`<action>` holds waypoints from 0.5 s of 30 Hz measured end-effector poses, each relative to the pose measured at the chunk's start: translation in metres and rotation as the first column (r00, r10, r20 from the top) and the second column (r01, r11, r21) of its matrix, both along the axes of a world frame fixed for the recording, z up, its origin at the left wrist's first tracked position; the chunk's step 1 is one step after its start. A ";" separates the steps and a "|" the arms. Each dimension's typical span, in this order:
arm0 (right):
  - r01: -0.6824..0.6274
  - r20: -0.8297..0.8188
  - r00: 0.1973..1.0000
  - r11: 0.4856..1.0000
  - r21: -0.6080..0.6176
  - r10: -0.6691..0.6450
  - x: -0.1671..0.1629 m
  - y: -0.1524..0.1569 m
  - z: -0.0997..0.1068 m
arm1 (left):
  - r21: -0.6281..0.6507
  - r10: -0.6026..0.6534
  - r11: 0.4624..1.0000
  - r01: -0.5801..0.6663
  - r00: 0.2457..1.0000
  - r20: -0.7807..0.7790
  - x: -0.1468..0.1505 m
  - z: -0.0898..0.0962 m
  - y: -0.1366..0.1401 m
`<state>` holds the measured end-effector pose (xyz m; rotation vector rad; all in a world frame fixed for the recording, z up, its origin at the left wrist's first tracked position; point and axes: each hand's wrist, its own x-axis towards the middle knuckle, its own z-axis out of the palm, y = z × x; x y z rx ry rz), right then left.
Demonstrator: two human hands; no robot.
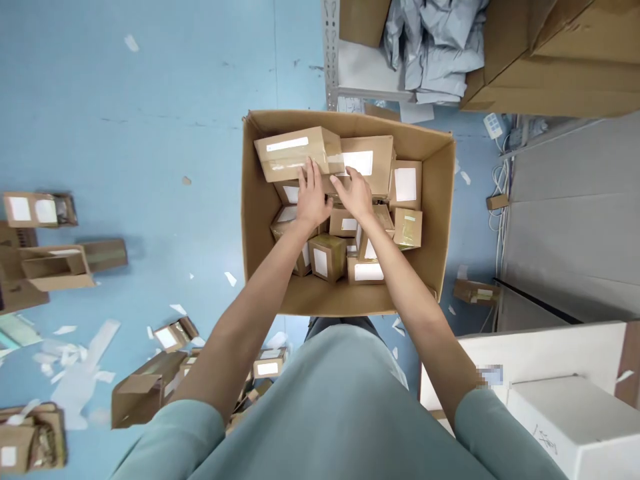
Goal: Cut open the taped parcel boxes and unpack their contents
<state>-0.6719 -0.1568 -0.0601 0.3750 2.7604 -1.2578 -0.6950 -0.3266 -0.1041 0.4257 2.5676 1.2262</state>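
Observation:
A large open cardboard box (350, 303) is in front of me, filled with small brown parcels bearing white labels. Near its far left corner, a long taped parcel (293, 160) lies tilted on top of the others. My left hand (314, 200) rests against that parcel's near side, fingers stretched out. My right hand (356, 197) is beside its right end, thumb and fingers apart, close to a second labelled parcel (377, 150). Nearer to me are a cube-shaped parcel (327, 257) and a yellow-taped parcel (408, 228). Whether the right fingertips touch a parcel, I cannot tell.
A metal shelf (373, 70) holds grey plastic mailers (445, 47) beside a big carton (555, 80). Opened boxes (147, 387) and paper scraps (80, 380) litter the blue floor to the left. A white box (580, 413) stands at lower right; cables (501, 200) run along the right.

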 end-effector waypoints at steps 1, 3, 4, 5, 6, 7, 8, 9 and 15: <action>0.016 0.024 1.000 1.000 0.014 -0.016 -0.008 -0.005 -0.003 | 0.002 -0.017 1.000 0.017 1.000 -0.014 0.008 0.000 -0.002; 0.035 0.070 0.997 0.999 0.034 -0.037 -0.020 -0.014 -0.010 | 0.000 -0.061 0.998 0.061 0.998 -0.033 0.022 -0.002 -0.011; 0.037 0.092 0.995 0.999 0.039 -0.041 -0.024 -0.018 -0.013 | -0.002 -0.085 0.996 0.085 0.996 -0.036 0.028 -0.003 -0.016; 0.037 0.111 0.993 0.998 0.043 -0.042 -0.026 -0.022 -0.016 | -0.001 -0.111 0.994 0.111 0.993 -0.034 0.032 -0.005 -0.023; 0.036 0.126 0.991 0.998 0.047 -0.042 -0.027 -0.025 -0.018 | 0.003 -0.134 0.991 0.134 0.991 -0.027 0.035 -0.007 -0.030; 0.036 0.133 0.990 0.998 0.051 -0.042 -0.027 -0.027 -0.020 | 0.009 -0.146 0.989 0.146 0.989 -0.017 0.038 -0.009 -0.037; 0.036 0.132 0.990 0.998 0.054 -0.043 -0.026 -0.028 -0.022 | 0.016 -0.133 0.991 0.133 0.991 -0.003 0.038 -0.012 -0.045; 0.038 0.125 0.991 0.998 0.053 -0.044 -0.026 -0.028 -0.025 | 0.021 -0.085 0.996 0.085 0.996 0.014 0.038 -0.014 -0.053; 0.045 0.024 0.999 0.997 -0.064 -0.043 -0.017 -0.003 -0.042 | 0.107 0.440 0.877 -0.468 0.873 0.213 0.020 -0.018 -0.088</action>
